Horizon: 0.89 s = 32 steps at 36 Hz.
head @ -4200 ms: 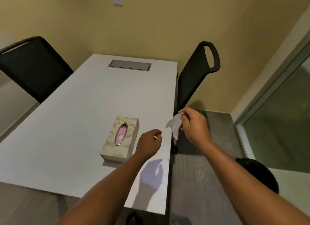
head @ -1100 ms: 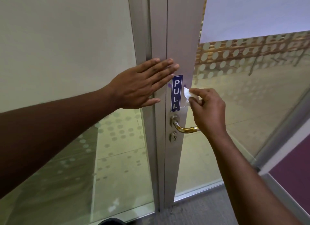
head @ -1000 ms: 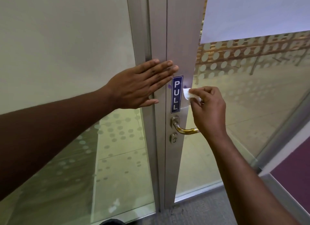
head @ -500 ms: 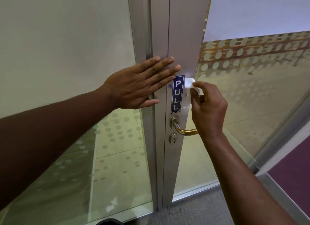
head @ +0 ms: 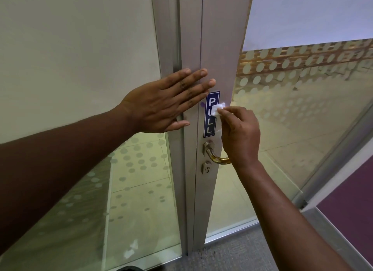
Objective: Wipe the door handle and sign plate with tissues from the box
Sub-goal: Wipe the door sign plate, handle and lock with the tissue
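Pinching a small wad of white tissue (head: pixel 217 109) between thumb and fingertips, the right hand (head: pixel 239 133) presses it against the blue sign plate (head: pixel 210 125), which sits at the centre of the frame on the metal door stile (head: pixel 220 48). The tissue covers the right part of the second letter of the vertical word "PULL"; the "P" above and the two "L"s below stay readable.

The left hand (head: pixel 161 107) lies flat on the frame left of the plate, fingers extended and slightly spread, the fingertips reaching across the seam onto the stile just above the plate's top left corner, the thumb stretched out below. It holds nothing.

Just below the plate, the door handle (head: pixel 214 154) juts from the stile, its brass-coloured lever curving to the right and passing behind the right wrist. A keyhole cylinder (head: pixel 206 168) sits right beneath it. A small purple mark (head: pixel 202 104) shows on the metal just left of the plate.

Frosted glass (head: pixel 302 99) with a dot pattern fills the right of the frame, and grey carpet (head: pixel 232 254) runs along the bottom edge.
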{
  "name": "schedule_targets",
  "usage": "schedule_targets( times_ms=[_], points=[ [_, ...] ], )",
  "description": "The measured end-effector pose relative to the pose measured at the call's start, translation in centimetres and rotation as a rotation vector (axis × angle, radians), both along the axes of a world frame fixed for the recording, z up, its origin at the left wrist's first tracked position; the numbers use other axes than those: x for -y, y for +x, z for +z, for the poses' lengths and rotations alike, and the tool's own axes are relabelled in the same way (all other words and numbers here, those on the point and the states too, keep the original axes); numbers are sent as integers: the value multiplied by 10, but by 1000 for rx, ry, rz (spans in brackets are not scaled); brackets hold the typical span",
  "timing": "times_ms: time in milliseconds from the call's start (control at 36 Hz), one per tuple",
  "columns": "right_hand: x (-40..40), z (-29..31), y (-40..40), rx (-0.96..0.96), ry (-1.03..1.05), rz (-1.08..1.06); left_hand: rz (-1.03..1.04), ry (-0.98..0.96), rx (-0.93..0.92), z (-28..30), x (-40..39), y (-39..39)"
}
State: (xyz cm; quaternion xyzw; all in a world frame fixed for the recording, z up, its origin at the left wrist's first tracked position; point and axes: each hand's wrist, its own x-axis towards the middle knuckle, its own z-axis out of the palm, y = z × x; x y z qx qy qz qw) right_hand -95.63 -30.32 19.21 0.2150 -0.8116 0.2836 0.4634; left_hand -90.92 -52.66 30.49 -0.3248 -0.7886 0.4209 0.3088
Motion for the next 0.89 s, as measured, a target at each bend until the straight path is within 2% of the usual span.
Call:
schedule_targets(
  times_ms=[56,194,444,611,694,889],
  points=[
    [-1,-2,-3,-35,23,-37,0,11,9,0,0,0],
    [0,-6,-1,-43,6,44,-4,-3,-7,0,0,1],
    [-7,-9,9,84,36,9,18,-20,-19,1,-1,3],
    [-8,7,10,-10,-10,70,31,-21,-14,1,-1,3],
    [-5,6,5,26,-68,112,25,-14,-13,1,-1,2],
    [5,-9,0,9,12,88,-26,5,-16,1,1,0]
  ],
)
